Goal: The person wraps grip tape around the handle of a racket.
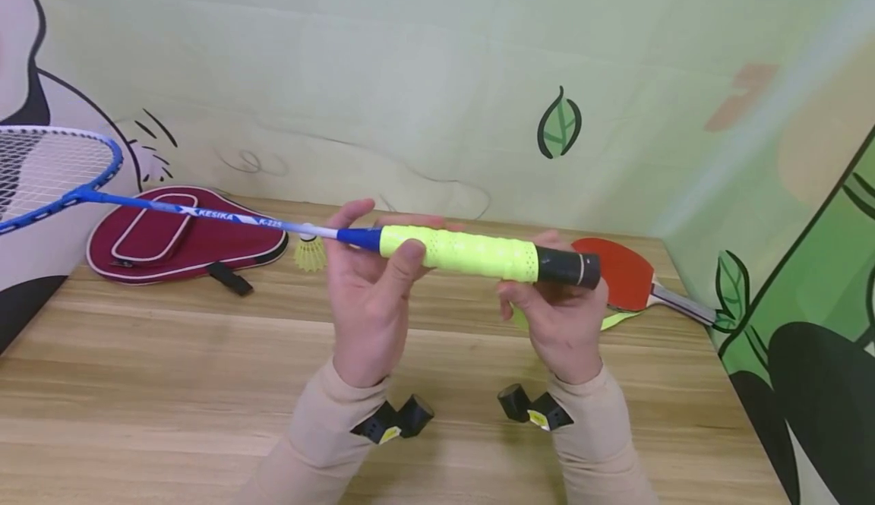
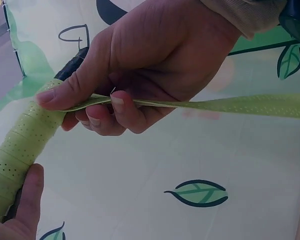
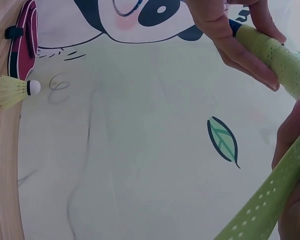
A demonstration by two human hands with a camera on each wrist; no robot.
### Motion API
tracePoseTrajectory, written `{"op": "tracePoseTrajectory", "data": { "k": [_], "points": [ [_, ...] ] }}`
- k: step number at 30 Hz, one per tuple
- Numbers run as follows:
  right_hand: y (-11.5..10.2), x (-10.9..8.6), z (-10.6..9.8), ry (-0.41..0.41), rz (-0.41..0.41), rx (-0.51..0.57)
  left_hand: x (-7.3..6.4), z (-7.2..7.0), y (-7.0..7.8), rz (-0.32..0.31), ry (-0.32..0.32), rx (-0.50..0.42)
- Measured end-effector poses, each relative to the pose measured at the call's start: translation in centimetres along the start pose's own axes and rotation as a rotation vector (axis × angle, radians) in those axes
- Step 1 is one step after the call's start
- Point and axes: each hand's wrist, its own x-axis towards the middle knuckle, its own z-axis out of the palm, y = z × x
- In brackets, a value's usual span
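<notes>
A blue and white badminton racket (image 1: 232, 217) is held up level over the table, its strung head reaching off the left side of the head view. Neon yellow overgrip tape (image 1: 472, 254) is wound around its handle, and the butt end (image 1: 567, 266) shows black. My left hand (image 1: 369, 315) grips the handle near the blue cone, thumb on the wrapped part. At the butt end, my right hand (image 1: 563, 338) pinches the tape against the handle. In the left wrist view the loose tape tail (image 2: 250, 105) stretches away from those fingers.
On the wooden table (image 1: 205, 383) lie a maroon racket case (image 1: 232, 247) and a yellow shuttlecock (image 1: 311, 253) at back left. A red table tennis bat (image 1: 618, 273) lies at back right. A printed cloth wall (image 1: 410, 72) stands behind the table.
</notes>
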Motion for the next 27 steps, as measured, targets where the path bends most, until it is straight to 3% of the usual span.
{"op": "tracePoseTrajectory", "data": {
  "k": [6,17,20,24,27],
  "points": [
    [0.24,0.0,0.04,-0.007,-0.031,0.005,0.0,0.09,0.1,-0.037,0.075,0.018],
    [0.54,-0.2,0.27,0.011,-0.035,0.061,-0.08,0.05,0.05,-0.053,0.096,0.035],
    [0.55,-0.2,0.29,0.03,-0.026,0.049,-0.05,0.07,0.02,-0.064,0.061,-0.002],
    [0.54,-0.32,0.23,0.088,0.008,0.037,0.06,0.1,-0.06,-0.096,-0.033,-0.1],
    [0.6,-0.29,0.12,0.096,0.014,0.053,0.05,0.1,-0.03,-0.104,-0.062,-0.098]
  ]
}}
